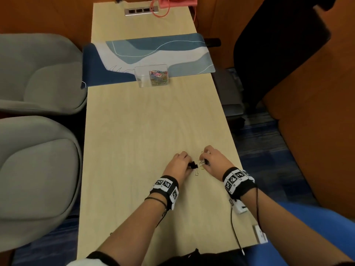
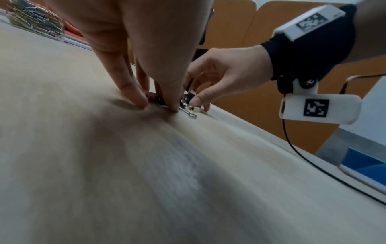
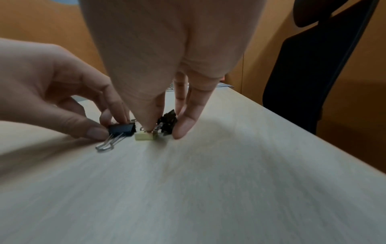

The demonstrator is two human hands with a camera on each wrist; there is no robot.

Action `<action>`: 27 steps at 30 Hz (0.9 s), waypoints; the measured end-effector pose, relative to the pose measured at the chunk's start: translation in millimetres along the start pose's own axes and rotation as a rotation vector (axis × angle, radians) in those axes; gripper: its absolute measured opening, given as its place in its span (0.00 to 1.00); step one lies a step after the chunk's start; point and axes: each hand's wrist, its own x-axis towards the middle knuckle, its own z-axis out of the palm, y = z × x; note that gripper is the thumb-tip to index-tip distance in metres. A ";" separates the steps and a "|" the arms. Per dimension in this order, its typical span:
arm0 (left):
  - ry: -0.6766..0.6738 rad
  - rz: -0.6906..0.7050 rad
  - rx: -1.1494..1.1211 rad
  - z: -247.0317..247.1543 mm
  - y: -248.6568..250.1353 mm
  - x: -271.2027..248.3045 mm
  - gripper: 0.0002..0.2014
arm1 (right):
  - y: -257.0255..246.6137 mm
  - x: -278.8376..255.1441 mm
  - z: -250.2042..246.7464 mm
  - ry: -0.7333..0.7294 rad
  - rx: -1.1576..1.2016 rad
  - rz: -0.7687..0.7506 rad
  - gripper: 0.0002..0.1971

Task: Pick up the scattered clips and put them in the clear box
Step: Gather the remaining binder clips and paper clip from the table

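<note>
You've got a black binder clip [image 3: 122, 129] flat on the wood, silver handles [image 3: 107, 144] pointing toward you. Just beside it, a small pale yellow clip [image 3: 144, 136], then another black clip [image 3: 168, 123] tilted up. The clear box [image 1: 152, 75] sits far up the desk, upright, half full of coloured paper clips [image 1: 158, 77].
</note>
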 end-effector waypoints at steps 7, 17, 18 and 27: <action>-0.098 0.020 -0.044 -11.6 5.4 11.0 0.24 | 6.5 7.8 0.0 0.031 0.131 0.062 0.07; -0.126 -0.072 -0.054 -26.0 -1.0 24.0 0.16 | 19.2 16.5 -3.2 0.044 0.366 0.199 0.06; -0.141 -0.082 -0.056 -27.1 -2.0 25.7 0.16 | 20.4 15.7 -2.7 0.054 0.353 0.192 0.05; -0.151 -0.150 0.086 -28.4 6.0 22.6 0.10 | 6.6 7.4 10.0 0.182 0.305 0.268 0.05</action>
